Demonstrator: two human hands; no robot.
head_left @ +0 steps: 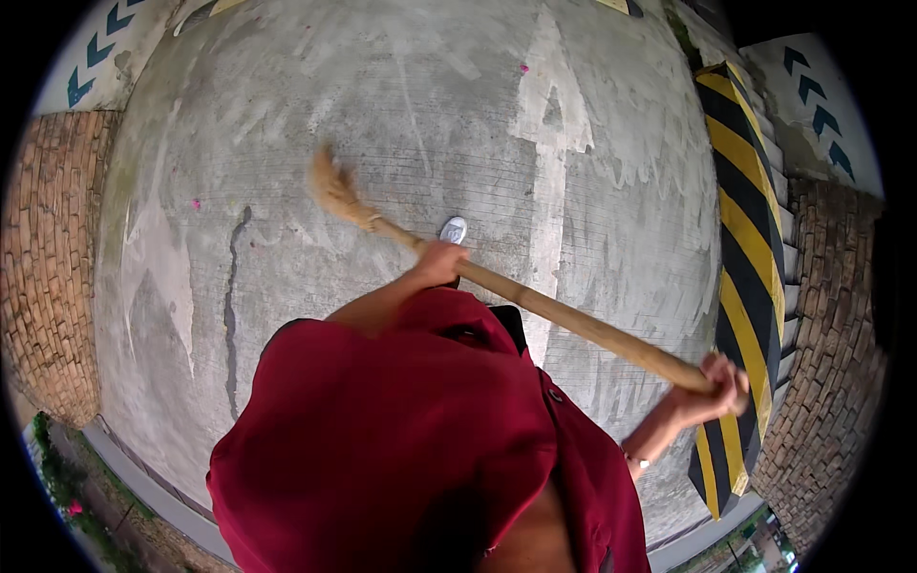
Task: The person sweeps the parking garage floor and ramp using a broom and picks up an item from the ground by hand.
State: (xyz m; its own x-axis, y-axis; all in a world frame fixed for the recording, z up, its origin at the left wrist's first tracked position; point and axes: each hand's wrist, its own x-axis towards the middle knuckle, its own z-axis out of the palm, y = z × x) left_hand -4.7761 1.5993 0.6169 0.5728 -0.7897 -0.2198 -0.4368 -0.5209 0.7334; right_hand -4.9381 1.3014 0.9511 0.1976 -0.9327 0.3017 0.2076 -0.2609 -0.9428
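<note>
Gripping wooden broom (544,306) w/ both hands, slanting it across front of body. Closing L hand (439,263) round handle nr bristles (336,186), wrapping R hand (712,387) round far end, overlapping striped yellow/blk kerb (740,210) in view. Pointing bristles to upper L, past white shoe (453,229), above or on grey concrete (401,95); looking too blurred to tell if touching. Wearing maroon top (382,411). Standing nr white painted arrow (549,181).

Arrows (548,191) on floor (640,143), chevrons (93,55) on walls (107,84)
</note>
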